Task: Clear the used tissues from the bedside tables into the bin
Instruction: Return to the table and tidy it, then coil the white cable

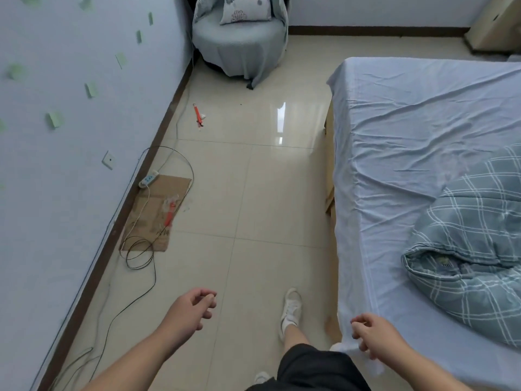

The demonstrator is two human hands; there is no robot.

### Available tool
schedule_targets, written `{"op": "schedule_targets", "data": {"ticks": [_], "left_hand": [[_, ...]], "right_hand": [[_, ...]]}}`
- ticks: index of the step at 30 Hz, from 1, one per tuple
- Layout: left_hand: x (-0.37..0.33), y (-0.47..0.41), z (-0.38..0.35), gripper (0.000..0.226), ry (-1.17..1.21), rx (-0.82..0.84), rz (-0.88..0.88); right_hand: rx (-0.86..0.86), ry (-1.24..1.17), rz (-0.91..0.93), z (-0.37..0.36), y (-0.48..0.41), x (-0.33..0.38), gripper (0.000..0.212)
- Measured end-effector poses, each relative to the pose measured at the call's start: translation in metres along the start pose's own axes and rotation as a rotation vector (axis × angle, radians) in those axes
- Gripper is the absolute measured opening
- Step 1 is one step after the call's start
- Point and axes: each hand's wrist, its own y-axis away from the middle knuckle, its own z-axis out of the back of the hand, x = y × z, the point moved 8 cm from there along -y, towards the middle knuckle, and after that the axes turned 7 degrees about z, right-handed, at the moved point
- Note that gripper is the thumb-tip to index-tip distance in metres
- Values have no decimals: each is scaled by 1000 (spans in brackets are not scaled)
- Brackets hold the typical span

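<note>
My right hand (375,337) is low in the head view, beside the bed's near edge, with its fingers closed on crumpled white tissue (342,348) that hangs below the palm. My left hand (191,311) hovers over the floor tiles with loosely curled fingers and nothing in it. A small white crumpled scrap (203,116) lies on the floor far ahead, next to a red tool (198,114). No bedside table and no bin is in view.
The bed (408,142), with a pale blue sheet and a checked duvet (473,241), fills the right. Along the left wall lie cardboard (158,210), a power strip (148,178) and looping cables (141,252). A covered round chair (239,43) stands in the far corner. My shoe (291,309) is on the tiles.
</note>
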Motion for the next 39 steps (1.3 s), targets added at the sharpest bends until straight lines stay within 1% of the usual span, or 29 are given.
{"op": "schedule_targets", "data": {"ticks": [3,6,9,12,15,18,22,27,30,33,35,37,39], "left_hand": [[-24,-23,15,16,-11,-27,75],[-45,-41,36,15,-8,-44,145],[-69,-72,62,14,37,-89,200],[-105,-115,84,14,80,-116,213],[-153,-178,99,13,82,-108,194],[-223,-257,114,14,67,-49,131],[-348,-342,141,15,-11,34,14],[-531,-416,178,16,-25,47,-154],[-615,-451,184,18,-51,51,-229],[-671,-490,177,18,-83,58,-229],[-694,-513,172,17,-100,56,-196],[-709,-532,174,17,-107,45,-128],[-722,-546,180,16,-106,42,-56]], "right_hand": [[46,5,20,21,-50,68,17],[56,38,140,55,-95,172,14],[19,30,253,96,-136,281,14],[-21,-28,335,125,-177,365,12],[-58,-62,361,140,-225,422,11],[-77,-19,332,146,-268,453,11],[-84,61,220,153,-299,467,8],[-76,-20,32,171,-335,475,8],[-99,-76,-48,189,-369,477,11],[-133,-110,-105,207,-417,488,11],[-135,-138,-105,221,-457,512,12],[-109,-160,-90,239,-499,547,14],[-81,-162,-79,260,-537,597,14]]}}
